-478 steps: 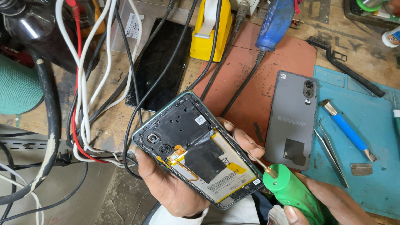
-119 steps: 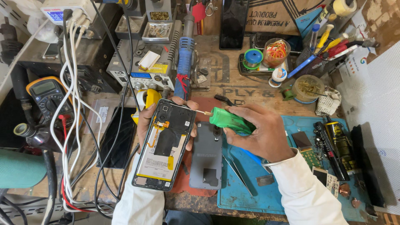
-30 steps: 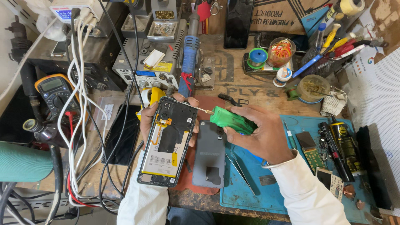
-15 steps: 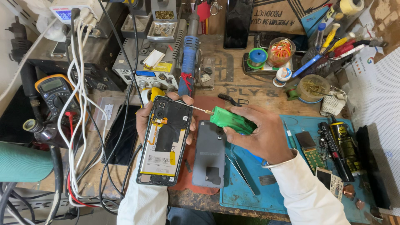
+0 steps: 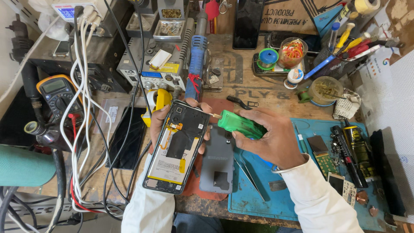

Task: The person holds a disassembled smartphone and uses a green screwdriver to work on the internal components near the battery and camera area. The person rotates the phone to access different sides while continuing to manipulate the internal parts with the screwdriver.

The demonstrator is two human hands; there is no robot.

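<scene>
My left hand [image 5: 160,118] holds an opened smartphone [image 5: 177,146] from underneath, its back removed so the black board and the pale battery with yellow strips show. My right hand [image 5: 269,138] grips a green-handled screwdriver [image 5: 239,124], and the thin metal tip touches the phone's upper right edge. The grey back cover [image 5: 217,164] lies flat on a reddish mat just right of the phone, partly under my right hand.
A blue work mat [image 5: 302,172] at right carries tweezers [image 5: 250,174], a small circuit board and batteries. A black phone [image 5: 127,138] lies left among white, black and red cables. A yellow multimeter [image 5: 58,92], soldering station [image 5: 161,71] and tool cups line the back.
The phone has tilted slightly and shifted in my left hand. The screwdriver tip stays at the phone's upper right edge. Long before, the phone was held closer to the camera.
</scene>
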